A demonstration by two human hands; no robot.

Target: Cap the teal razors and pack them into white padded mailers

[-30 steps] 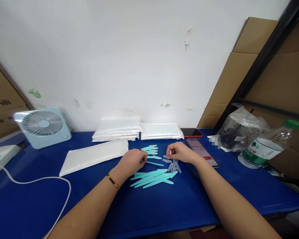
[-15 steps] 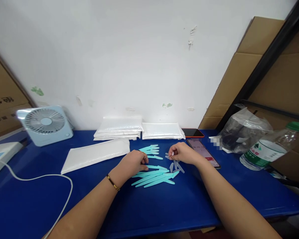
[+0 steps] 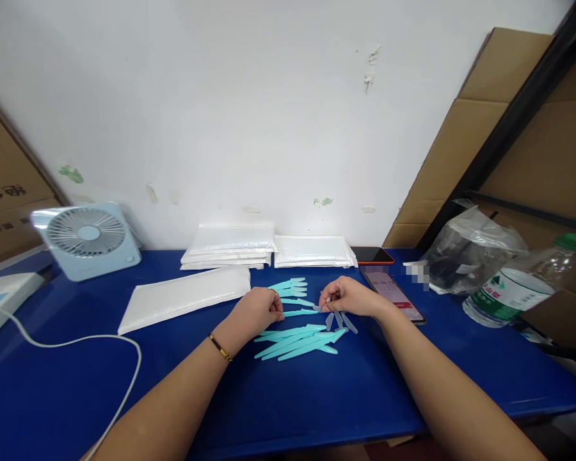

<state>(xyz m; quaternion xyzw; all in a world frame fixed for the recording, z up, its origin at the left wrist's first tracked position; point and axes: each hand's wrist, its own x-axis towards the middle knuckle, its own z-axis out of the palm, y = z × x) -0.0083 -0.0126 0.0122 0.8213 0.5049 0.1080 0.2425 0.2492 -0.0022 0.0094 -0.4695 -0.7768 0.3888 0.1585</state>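
Note:
On the blue table (image 3: 317,403) lies a heap of slim turquoise plastic sticks (image 3: 295,341), with a smaller bunch (image 3: 290,287) behind it. My left hand (image 3: 255,311), with a ring and a gold bracelet, pinches one turquoise stick (image 3: 301,313) by its left end. That stick points right towards my right hand (image 3: 348,296). The right hand pinches a small clear plastic cap (image 3: 327,299) at the stick's tip. Several more clear caps (image 3: 340,320) lie just below the right hand.
White padded envelopes (image 3: 185,297) lie left, with stacks (image 3: 228,247) at the wall. A phone (image 3: 394,296) rests by my right wrist, another (image 3: 372,256) behind it. A fan (image 3: 87,241) and white cable (image 3: 91,339) are left; a bag (image 3: 470,250) and bottle (image 3: 518,288) right.
My left hand lifted a turquoise stick out of the heap and brought its tip across to the right hand, which kept pinching a clear cap. The view shifted slightly.

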